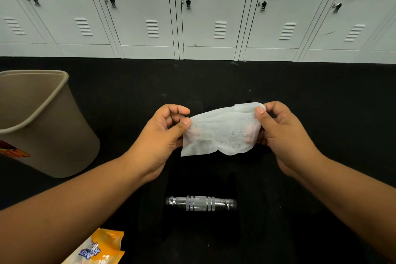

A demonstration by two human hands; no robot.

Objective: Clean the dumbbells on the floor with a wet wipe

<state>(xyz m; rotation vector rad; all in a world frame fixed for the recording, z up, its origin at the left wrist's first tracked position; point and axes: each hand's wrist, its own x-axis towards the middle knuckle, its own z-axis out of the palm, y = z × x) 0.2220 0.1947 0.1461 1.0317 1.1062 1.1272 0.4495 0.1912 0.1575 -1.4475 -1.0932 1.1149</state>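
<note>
Holding a wipe (pixel 220 130) stretched between both hands, the person is looking down at the black floor (pixel 300 92). The left hand (pixel 162 137) is pinching the left edge of the wipe between thumb and fingers, and the right hand (pixel 278 135) is pinching its right upper corner in the same way. The wipe is hanging in the air above a dumbbell (pixel 201 203), not touching it. The dumbbell is lying on the floor between the forearms; its shiny handle is showing well, but its black ends are melting into the dark floor, so their shape is hard to tell. A beige bin (pixel 42 126) is standing at the left, and an orange pack (pixel 100 248) is lying near the bottom edge. Grey lockers (pixel 199 10) are standing behind
</note>
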